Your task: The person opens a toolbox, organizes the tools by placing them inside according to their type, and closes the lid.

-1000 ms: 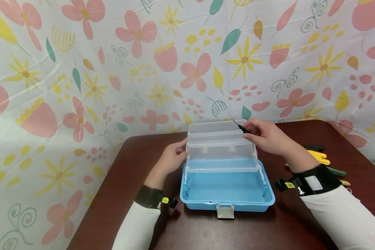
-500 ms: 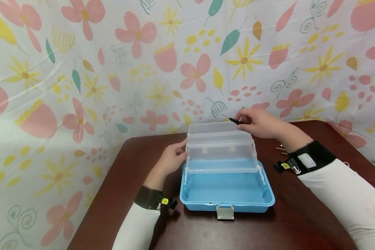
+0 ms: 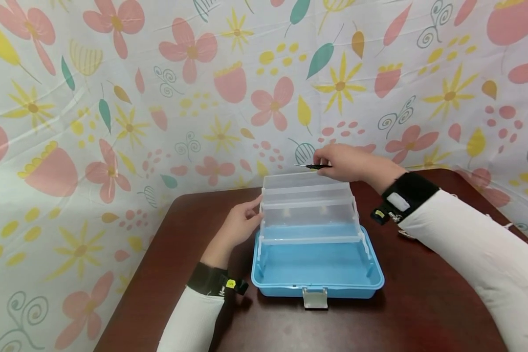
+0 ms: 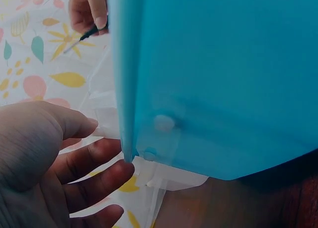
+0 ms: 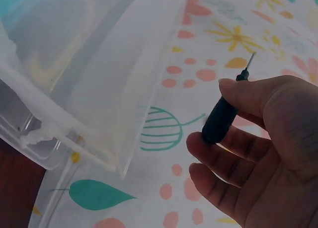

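A small black-handled screwdriver [image 3: 319,166] with a thin metal shaft is held between the thumb and fingers of my right hand [image 3: 347,162]. That hand is above the back right of a blue toolbox [image 3: 317,292], and the shaft points left. In the right wrist view the screwdriver [image 5: 220,119] is apart from the clear plastic. Translucent trays [image 3: 308,212] stand raised in steps over the toolbox's back half. My left hand [image 3: 239,222] holds their left edge between thumb and fingers. In the left wrist view, my left fingertips [image 4: 126,168] touch near the blue rim.
A metal latch [image 3: 315,298] hangs at the toolbox's front. The brown table [image 3: 193,210] ends at a flower-patterned cloth [image 3: 211,98] behind. Something small [image 3: 407,234] lies partly hidden by the right sleeve.
My right hand has moved left and a little up with the screwdriver, whose shaft has turned to lie nearly level. The left hand and toolbox have stayed in place.
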Tool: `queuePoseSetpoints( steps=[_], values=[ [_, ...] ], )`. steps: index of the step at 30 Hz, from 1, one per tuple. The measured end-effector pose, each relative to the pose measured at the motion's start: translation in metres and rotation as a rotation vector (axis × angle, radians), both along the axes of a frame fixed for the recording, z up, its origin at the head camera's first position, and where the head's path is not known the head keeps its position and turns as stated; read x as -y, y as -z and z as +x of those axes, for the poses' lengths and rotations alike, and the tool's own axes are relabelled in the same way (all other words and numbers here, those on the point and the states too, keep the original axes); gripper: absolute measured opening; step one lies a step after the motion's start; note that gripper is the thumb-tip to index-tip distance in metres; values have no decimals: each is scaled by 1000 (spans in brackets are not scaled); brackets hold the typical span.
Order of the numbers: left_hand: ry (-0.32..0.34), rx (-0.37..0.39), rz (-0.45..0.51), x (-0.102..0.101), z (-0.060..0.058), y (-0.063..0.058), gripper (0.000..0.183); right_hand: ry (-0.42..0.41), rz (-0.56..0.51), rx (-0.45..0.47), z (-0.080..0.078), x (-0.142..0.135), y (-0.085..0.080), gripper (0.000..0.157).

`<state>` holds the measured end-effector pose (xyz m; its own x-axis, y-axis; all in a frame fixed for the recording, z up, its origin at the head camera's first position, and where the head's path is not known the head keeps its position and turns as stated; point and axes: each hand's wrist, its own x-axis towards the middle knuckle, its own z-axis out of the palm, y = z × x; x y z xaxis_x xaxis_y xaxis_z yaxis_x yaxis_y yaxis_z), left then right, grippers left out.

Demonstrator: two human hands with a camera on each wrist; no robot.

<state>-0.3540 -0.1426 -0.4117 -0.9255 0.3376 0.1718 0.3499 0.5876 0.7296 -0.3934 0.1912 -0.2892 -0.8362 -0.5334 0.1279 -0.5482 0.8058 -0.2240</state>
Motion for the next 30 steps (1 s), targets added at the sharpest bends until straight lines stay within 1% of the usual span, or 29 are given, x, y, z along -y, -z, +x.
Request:
queuePoseSetpoints(
  steps=[3,8,14,18,20,23,30],
  values=[
    [7,-3,-1,0,0,1,55,-9,37,-19,-7,9,1,16],
    [13,-2,0,0,-1,1,56,-14,65,-14,-17,24,4,13],
    [-6,-4,-8,0,-1,1,56,11,129,-8,-27,38,17,12],
    [-6,-3,-11,1,-1,2,56,33,172,-9,-32,42,25,13],
    [-1,-4,-8,1,-1,2,56,37,190,-14,-34,43,28,12],
    [7,-8,-5,1,-2,2,56,48,209,-14,-35,45,32,11],
    [3,-1,-18,1,-2,3,56,64,248,-8,-38,45,40,9]
  ],
)
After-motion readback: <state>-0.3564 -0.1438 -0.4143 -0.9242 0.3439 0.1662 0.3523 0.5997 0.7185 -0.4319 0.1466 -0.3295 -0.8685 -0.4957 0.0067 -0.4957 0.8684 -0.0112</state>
